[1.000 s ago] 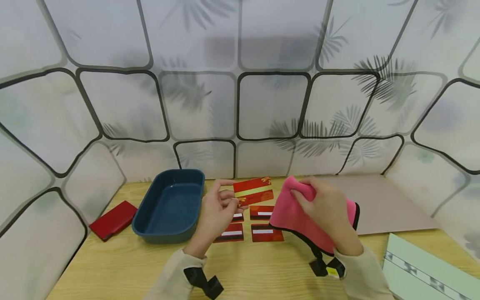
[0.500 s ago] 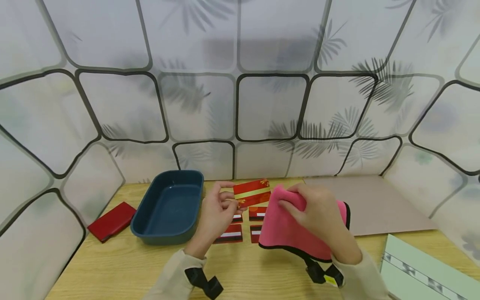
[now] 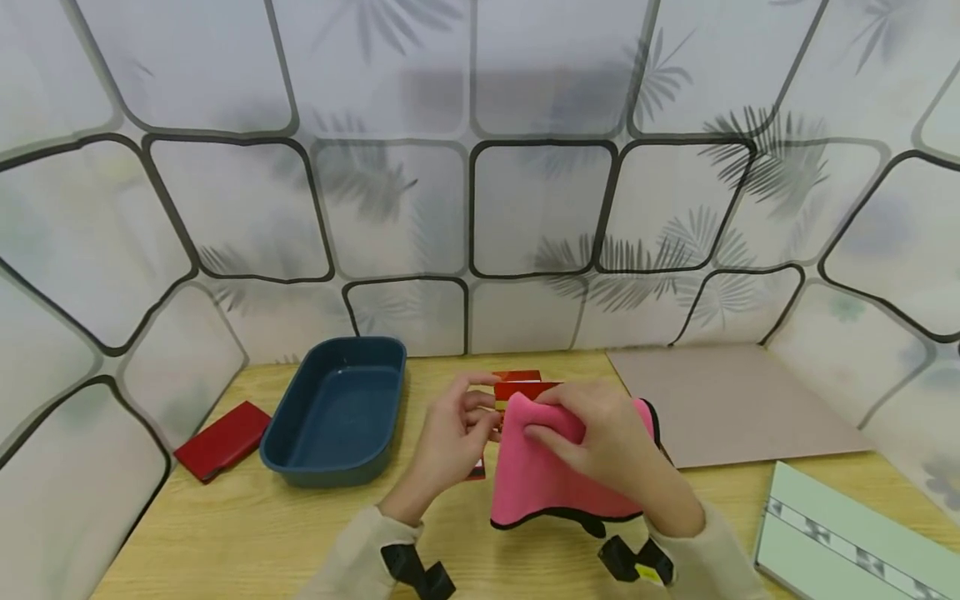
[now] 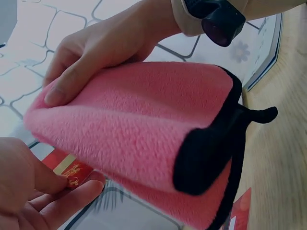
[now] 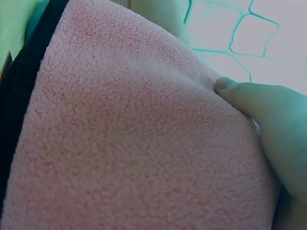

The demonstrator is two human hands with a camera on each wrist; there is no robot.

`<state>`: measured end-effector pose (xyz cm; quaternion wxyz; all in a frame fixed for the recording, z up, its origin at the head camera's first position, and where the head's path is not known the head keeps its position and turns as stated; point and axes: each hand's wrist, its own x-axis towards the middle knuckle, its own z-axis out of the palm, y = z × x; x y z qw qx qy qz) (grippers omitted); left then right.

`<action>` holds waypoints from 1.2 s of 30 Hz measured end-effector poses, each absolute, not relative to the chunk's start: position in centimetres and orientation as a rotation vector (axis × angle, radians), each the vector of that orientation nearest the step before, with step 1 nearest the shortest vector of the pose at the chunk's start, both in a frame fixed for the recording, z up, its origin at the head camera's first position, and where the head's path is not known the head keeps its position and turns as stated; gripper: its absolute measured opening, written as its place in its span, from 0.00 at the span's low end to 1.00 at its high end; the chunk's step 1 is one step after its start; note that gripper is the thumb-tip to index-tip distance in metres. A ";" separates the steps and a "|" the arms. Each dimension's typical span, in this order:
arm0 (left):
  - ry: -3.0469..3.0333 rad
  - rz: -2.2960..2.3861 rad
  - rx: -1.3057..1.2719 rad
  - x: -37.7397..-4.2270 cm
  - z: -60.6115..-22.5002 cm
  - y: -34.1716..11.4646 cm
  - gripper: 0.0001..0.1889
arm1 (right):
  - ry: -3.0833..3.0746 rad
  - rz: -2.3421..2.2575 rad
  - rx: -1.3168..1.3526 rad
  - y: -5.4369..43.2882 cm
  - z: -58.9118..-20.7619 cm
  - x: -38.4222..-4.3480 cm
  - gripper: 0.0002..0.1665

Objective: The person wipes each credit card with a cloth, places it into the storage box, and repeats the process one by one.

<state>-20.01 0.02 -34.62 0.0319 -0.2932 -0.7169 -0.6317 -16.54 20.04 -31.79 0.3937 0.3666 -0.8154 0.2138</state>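
Observation:
Between thumb and fingers my left hand (image 3: 456, 435) pinches a red card (image 3: 517, 390) with a yellow stripe, held up over the table. My right hand (image 3: 603, 433) grips a folded pink cloth (image 3: 555, 479) with black edging, thumb on its near side. The cloth overlaps most of the card in the head view. In the left wrist view the card's gold-patterned corner (image 4: 74, 175) shows below the cloth (image 4: 129, 124). Fuzzy cloth (image 5: 129, 124) fills most of the right wrist view, the right thumb (image 5: 244, 98) pressed on it. Other red cards on the table are mostly hidden behind hands and cloth.
A dark blue tub (image 3: 390, 425) stands left of the hands, with a red wallet-like item (image 3: 223, 442) beyond it. At the right lie a flat beige board (image 3: 742, 404) and a pale green box (image 3: 847, 533). A patterned curtain (image 3: 543, 208) surrounds the table.
My right hand has brought the pink cloth leftward, over the card and the cards on the table. My left hand has shifted slightly right, still pinching its card.

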 end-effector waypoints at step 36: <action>-2.135 -1.940 -1.061 -20.1 -34.7 -0.2 0.17 | -2.152 0.398 0.632 19.9 -32.1 -16.5 0.20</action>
